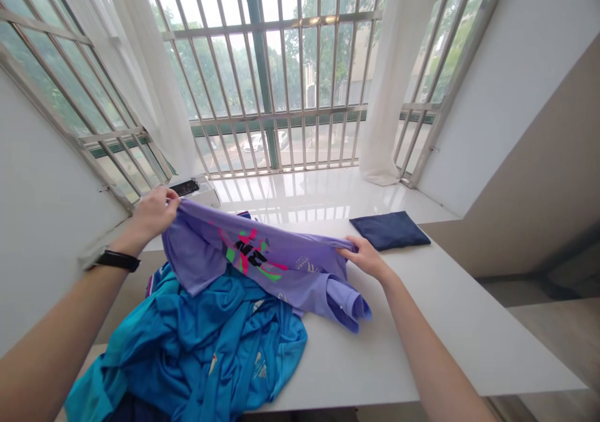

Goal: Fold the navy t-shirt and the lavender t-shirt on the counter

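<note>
A purple T-shirt (276, 247) with a pink, green and black print is stretched between my two hands. My left hand (157, 211), with a black band on the wrist, pinches one end of it, raised higher on the left. On the right, my right hand (363, 254) grips the other end, lower and close to the table; a sleeve hangs open below it. Under the shirt lies a crumpled heap of blue clothing (210, 341), partly covered by the purple cloth. A folded dark navy garment (391, 230) rests flat just beyond my right hand.
The white table (450, 309) reaches to the right, its front edge near me. Behind it is a glossy white window sill (300, 190) with barred windows and white curtains (382, 97). A white box (206, 194) with a black object on top stands behind my left hand.
</note>
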Tool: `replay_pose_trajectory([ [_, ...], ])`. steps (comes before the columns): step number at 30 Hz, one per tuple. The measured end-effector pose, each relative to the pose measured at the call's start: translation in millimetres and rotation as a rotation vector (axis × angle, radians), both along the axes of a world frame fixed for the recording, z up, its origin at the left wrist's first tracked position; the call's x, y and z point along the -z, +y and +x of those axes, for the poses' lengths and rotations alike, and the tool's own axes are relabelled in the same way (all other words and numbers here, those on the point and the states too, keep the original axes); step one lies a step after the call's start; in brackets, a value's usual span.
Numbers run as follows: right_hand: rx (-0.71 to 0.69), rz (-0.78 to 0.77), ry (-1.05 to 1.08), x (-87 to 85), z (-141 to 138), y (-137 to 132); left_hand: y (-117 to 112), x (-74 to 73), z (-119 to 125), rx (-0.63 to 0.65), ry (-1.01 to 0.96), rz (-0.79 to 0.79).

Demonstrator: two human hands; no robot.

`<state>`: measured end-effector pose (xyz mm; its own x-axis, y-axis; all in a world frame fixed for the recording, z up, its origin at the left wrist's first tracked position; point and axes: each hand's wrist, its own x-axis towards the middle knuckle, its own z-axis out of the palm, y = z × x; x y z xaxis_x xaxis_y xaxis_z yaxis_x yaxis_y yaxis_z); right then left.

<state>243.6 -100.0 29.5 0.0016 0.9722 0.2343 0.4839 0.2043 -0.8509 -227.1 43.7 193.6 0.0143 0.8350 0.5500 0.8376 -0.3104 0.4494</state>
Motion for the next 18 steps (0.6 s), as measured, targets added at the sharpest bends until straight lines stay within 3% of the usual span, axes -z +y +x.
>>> replay_pose_trajectory([
  [3,-0.045,0.061,0.166,-7.6,-17,-3,-19,18.2,48,0.282,0.187,0.094],
  [7,-0.113,0.038,0.317,-10.1,-41,-7,-70,53.6,163,0.910,0.268,-0.170],
  [9,-0.117,0.034,0.353,-6.8,-48,-6,-88,75.2,214,1.106,0.216,-0.242],
  [11,-0.052,0.065,0.364,-0.5,-51,-4,-93,93.8,248,1.112,0.175,-0.294],
  [13,0.052,0.098,0.365,7.4,-48,1,-85,104.9,263,1.003,0.198,-0.368],
  [16,0.136,0.036,0.324,16.4,-39,5,-68,103.2,257,0.979,0.224,-0.452],
  [18,0.068,-0.064,0.271,17.9,-32,5,-63,92.7,245,1.057,0.049,-0.556],
])
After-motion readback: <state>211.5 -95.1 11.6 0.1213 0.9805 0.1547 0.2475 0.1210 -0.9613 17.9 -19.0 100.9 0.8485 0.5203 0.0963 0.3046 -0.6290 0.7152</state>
